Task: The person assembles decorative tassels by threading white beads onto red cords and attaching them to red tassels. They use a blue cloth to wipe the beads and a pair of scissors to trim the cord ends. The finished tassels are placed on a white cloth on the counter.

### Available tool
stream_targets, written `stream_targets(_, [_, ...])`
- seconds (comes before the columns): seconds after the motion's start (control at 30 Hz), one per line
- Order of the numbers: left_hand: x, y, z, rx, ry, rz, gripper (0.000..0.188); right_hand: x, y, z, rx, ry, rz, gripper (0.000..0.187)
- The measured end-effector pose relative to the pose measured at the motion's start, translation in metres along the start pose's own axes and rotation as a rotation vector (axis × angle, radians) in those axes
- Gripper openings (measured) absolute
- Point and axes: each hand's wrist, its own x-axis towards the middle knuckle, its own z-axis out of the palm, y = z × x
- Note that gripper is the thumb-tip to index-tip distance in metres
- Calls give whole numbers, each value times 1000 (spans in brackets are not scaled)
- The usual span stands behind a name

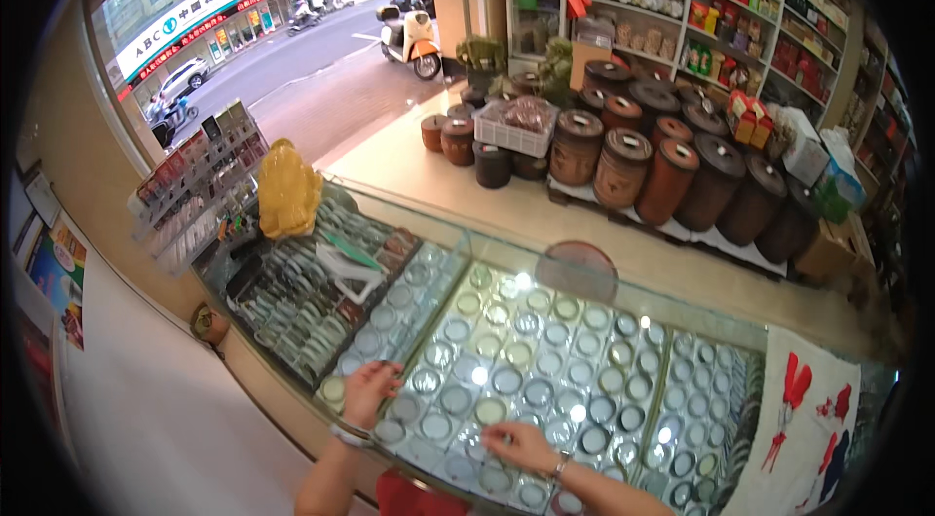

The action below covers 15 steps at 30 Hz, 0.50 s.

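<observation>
Below me is a glass-topped display counter (466,336) with rows of round bangles (505,380) in pale green, grey and white lying inside. My left hand (368,395) hovers over its near left part, fingers bent and drawn together toward the right. A pale bangle circles that wrist. To the right, my right hand (524,446) is low over the glass by the near edge, its fingers curled in and pointing left; a metal band or watch sits on the wrist. What either hand pinches, if anything, is too small to make out.
At left, a dark tray of bangles (292,321) bears a yellow carved ornament (288,190) beside a tilted card rack (200,185). A white cloth (794,428) with red knotted pendants covers the right end. Beyond stand a round stool (577,269), brown lidded jars (623,165) and stocked shelves.
</observation>
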Motion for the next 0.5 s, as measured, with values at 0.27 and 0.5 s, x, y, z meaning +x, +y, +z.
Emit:
stream_targets(0.27, [-197,-35,172,-223,-370,-247,15,-124,-33,-73,760,153,50,33])
stream_targets(0.5, [-305,-65,275,-62,-587,-294,24,-271,-22,-133,738,388,230,18])
